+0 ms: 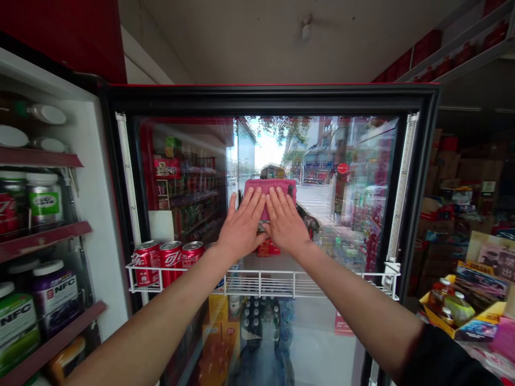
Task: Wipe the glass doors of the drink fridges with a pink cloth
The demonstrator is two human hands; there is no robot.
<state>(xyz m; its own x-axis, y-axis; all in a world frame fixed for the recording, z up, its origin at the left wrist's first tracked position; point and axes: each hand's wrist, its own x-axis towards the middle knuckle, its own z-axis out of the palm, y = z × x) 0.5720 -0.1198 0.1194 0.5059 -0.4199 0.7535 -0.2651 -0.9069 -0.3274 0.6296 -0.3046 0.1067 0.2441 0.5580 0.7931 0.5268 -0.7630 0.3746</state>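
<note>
A pink cloth (253, 185) lies flat against the glass of an open fridge door (197, 139). My left hand (243, 220) presses on the cloth's left half, fingers stretched out. On its right half rests my right hand (285, 217), also flat with fingers extended. The two hands sit side by side, thumbs close together. Below them, a white wire rack (277, 284) is fixed across the door. Several red soda cans (172, 260) stand in its left part, some partly hidden behind my left forearm.
Fridge shelves (44, 241) with bottles and cans stand close on the left. The black door frame (273, 99) surrounds the glass. At lower right, a yellow display box (462, 316) holds small bottles. Stacked boxes (446, 177) fill the shop behind, and red goods line a high shelf (462, 59).
</note>
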